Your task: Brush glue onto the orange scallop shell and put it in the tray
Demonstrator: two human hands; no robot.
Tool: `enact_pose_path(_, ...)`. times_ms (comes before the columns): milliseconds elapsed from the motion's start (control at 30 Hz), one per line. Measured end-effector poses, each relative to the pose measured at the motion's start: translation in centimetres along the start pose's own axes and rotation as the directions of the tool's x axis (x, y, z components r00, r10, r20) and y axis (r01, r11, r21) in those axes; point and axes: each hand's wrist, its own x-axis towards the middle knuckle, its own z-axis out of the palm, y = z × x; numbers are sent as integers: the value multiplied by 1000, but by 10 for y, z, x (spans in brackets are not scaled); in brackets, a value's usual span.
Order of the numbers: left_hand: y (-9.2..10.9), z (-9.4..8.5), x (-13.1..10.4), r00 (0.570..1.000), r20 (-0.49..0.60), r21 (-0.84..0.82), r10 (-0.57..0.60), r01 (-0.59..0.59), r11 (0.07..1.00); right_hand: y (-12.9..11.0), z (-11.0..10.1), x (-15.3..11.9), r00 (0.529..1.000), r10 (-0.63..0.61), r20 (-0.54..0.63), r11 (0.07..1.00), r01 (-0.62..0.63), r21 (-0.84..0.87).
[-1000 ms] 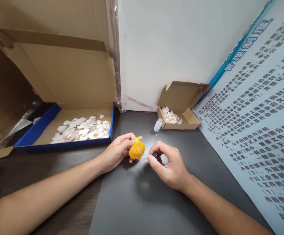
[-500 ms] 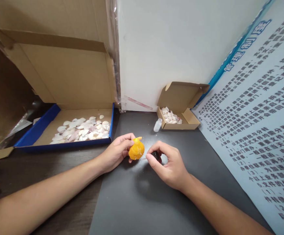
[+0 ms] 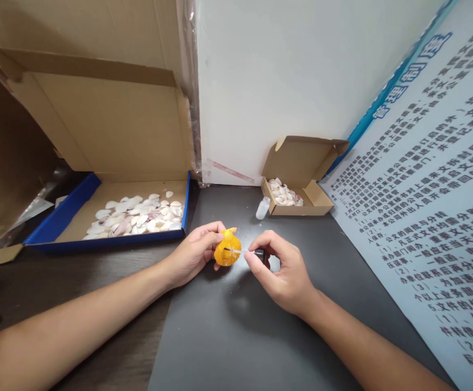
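Between the thumb and fingers of my left hand [image 3: 199, 248] is an orange, ribbed scallop shell [image 3: 228, 241], held just above the dark table. My right hand [image 3: 279, 271] is closed around the black cap of a small brush [image 3: 259, 254]. The brush's thin clear stem points left, and its dark tip lies across the face of the shell. Beyond my hands stands a small open glass bottle [image 3: 263, 208] with whitish contents.
A blue-edged cardboard box [image 3: 171, 235] with many pale seashells [image 3: 138, 214] lies open at the left. Behind the bottle, a smaller cardboard box [image 3: 313, 209] holds more shells [image 3: 284, 193]. A white panel [image 3: 269, 92] and a printed poster [image 3: 435, 217] border the table [image 3: 220, 347].
The brush in my right hand has swung up so that its stem and tip now lie over the shell. My left hand and the shell have stayed almost in place.
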Motion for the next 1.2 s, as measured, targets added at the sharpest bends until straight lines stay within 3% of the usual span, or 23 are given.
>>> enact_pose_path(100,0,0,0,1000,-6,1,1,-1,1000,1,0,1,999,2,-42,1000,-2,-12)
enact_pose_path(267,1,1,-1,1000,-25,0,1,-1,1000,-1,0,1,1000,25,15,999,-25,-32)
enact_pose_path(467,0,0,0,1000,-6,17,4,-3,1000,-1,0,2,999,31,-39,999,-32,-20)
enact_pose_path(1200,0,0,0,1000,-7,9,4,-4,1000,1,2,1,999,29,-27,999,-30,-25)
